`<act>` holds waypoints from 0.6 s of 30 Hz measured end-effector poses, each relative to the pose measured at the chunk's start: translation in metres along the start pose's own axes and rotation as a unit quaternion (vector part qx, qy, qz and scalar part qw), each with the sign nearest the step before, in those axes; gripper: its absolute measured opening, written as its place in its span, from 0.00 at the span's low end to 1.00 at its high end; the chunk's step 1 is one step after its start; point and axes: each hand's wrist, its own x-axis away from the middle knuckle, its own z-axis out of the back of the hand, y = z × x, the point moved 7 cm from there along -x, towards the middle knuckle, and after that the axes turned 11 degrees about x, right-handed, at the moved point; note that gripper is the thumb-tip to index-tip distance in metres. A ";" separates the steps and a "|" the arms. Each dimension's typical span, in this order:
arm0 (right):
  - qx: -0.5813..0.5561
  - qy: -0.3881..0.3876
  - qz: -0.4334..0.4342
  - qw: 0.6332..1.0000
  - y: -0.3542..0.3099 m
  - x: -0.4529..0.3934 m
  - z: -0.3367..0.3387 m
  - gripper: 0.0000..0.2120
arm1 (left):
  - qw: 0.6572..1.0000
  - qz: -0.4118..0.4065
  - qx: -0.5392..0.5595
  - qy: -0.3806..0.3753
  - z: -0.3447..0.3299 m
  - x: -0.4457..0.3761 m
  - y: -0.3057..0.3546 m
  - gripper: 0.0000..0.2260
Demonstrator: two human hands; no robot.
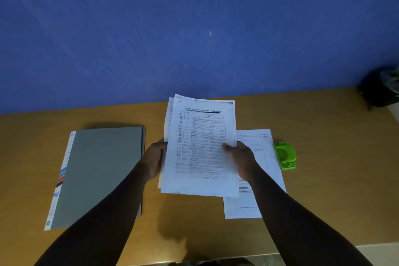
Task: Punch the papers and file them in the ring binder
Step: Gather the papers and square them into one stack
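Now both arms outstretched, left hand point(155, 158) and right hand point(241, 155) each in a grip on the papers point(200, 149)

Dim bluish light, soft shadows beneath raised papers point(200, 147), blurred wide-angle edges.

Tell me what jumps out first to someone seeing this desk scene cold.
The stack of printed papers held up over the middle of the wooden desk draws the eye first, with the left hand and the right hand each taking a grip on one side edge. Next comes the bright green hole punch at the right, beside a loose sheet lying flat. A closed grey ring binder lies at the left.
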 end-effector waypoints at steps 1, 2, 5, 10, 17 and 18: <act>0.014 0.021 0.012 1.000 -0.003 0.002 0.005 0.09 | 1.000 0.007 -0.005 -0.001 0.000 -0.002 -0.002 0.12; 0.025 0.035 0.027 0.999 -0.006 0.003 0.008 0.10 | 1.000 0.008 -0.011 0.000 0.002 -0.005 -0.002 0.12; 0.025 0.062 0.041 0.997 -0.008 0.004 0.015 0.17 | 1.000 0.009 -0.019 0.012 0.007 -0.014 -0.006 0.22; 0.012 0.048 0.040 0.998 -0.005 0.004 0.015 0.14 | 0.991 -0.024 -0.127 -0.038 -0.020 -0.013 -0.006 0.19; -0.049 0.001 0.003 0.999 0.007 0.003 0.020 0.20 | 0.988 -0.061 -0.136 -0.024 -0.027 -0.019 -0.010 0.14; -0.028 0.002 0.009 1.000 0.007 0.003 0.024 0.19 | 0.988 -0.070 -0.134 -0.023 -0.027 -0.021 -0.010 0.14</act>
